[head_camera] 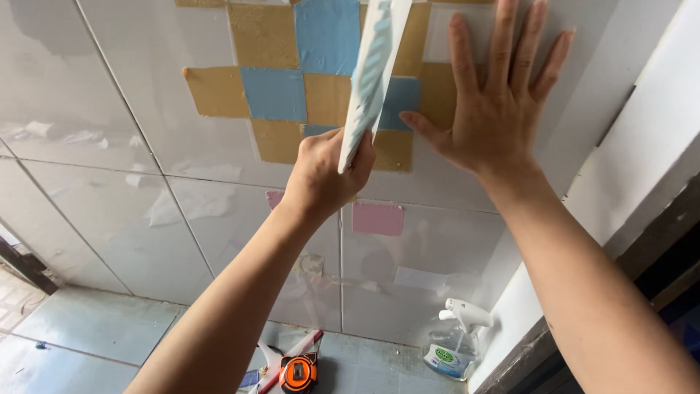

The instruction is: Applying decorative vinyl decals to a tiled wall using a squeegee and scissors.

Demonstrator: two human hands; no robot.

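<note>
My left hand [324, 175] grips the lower end of a thin white sheet [372, 73] with a pale blue pattern, held edge-on against the glossy white tiled wall [109, 168]. A checkerboard of blue and tan square stickers [273, 95] covers the upper wall behind it. My right hand [496, 102] lies flat on the wall with its fingers spread, pressing over the right side of that patch, just right of the sheet.
A pink square [378, 218] and a white label [421, 279] stick to the wall lower down. On the floor stand a clear spray bottle [456, 343], an orange tape measure [299, 372] and a red-and-white tool. A white door frame [627, 168] runs along the right.
</note>
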